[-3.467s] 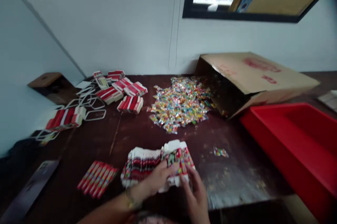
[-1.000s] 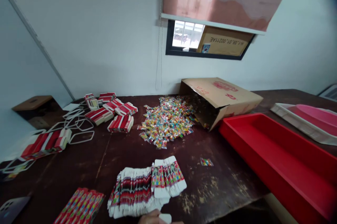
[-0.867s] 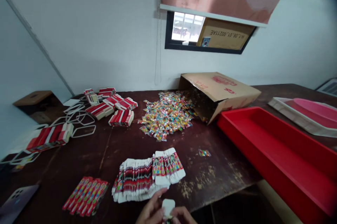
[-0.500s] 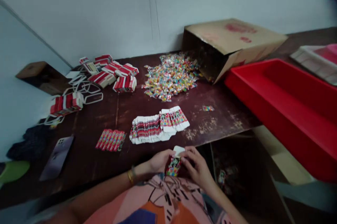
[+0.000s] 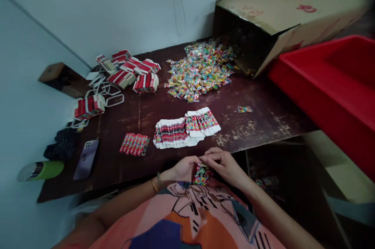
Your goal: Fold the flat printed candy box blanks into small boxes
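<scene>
Both my hands meet at the table's near edge around one small printed carton [image 5: 201,174]. My left hand [image 5: 183,168] pinches its left side and my right hand [image 5: 223,162] closes over its top and right side. Just beyond them a fanned stack of flat printed cartons [image 5: 186,128] lies on the dark wooden table [image 5: 258,124]. A short row of red candy sticks [image 5: 135,144] lies left of that stack. A heap of wrapped candies [image 5: 202,69] spills from a tipped cardboard box [image 5: 281,18] at the back.
A big red tray [image 5: 331,85] fills the right side. Bundles of red and white cartons [image 5: 131,75] with white straps sit at the back left. A phone [image 5: 86,153], a green bottle [image 5: 41,171], dark cloth [image 5: 62,145] and one loose candy [image 5: 245,109] also lie here.
My hands left the fanned stack with one carton and drew it back to the table edge near my body. The view tilted up, then back down.
</scene>
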`<state>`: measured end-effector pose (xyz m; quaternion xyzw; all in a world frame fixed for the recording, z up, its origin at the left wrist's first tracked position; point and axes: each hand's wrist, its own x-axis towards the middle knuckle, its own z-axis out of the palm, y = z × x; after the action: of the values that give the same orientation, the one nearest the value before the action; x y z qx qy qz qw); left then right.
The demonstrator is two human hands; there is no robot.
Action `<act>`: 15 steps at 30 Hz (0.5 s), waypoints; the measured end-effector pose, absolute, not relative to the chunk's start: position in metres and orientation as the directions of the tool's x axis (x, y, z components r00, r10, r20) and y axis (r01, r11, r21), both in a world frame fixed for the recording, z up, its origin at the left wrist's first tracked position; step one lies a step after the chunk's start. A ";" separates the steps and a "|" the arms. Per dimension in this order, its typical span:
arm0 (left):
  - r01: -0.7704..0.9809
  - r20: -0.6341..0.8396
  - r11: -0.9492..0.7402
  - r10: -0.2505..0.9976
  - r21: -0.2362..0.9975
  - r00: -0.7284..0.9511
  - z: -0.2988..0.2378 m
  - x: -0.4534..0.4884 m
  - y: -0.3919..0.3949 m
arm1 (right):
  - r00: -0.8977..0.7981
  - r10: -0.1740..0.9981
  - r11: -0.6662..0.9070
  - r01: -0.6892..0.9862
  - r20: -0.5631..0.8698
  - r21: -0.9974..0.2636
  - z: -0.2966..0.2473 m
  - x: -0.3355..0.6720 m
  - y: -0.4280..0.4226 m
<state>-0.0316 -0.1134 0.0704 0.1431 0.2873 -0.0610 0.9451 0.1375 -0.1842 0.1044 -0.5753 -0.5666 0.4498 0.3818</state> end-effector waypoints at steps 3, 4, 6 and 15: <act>0.179 -0.525 0.955 -0.030 0.235 0.850 0.069 -0.036 -0.109 | -0.045 0.990 -0.127 0.181 -0.137 -0.975 0.098 0.140 -0.181; 0.170 -0.509 0.958 -0.029 0.233 0.860 0.068 -0.038 -0.108 | -0.055 0.983 -0.171 0.110 -0.177 -0.979 0.095 0.141 -0.180; 0.153 -0.482 0.953 -0.008 0.263 0.876 0.068 -0.041 -0.107 | -0.079 0.959 -0.274 -0.033 -0.271 -0.961 0.089 0.143 -0.178; 0.204 -0.539 0.896 0.046 0.395 0.841 0.075 -0.042 -0.106 | -0.006 0.943 -0.330 -0.122 -0.332 -0.936 0.071 0.144 -0.174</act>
<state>-0.0415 -0.1056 0.0749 0.2242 0.2790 -0.0424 0.9328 0.1443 -0.1741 0.0707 -0.5491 -0.3739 0.6028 0.4419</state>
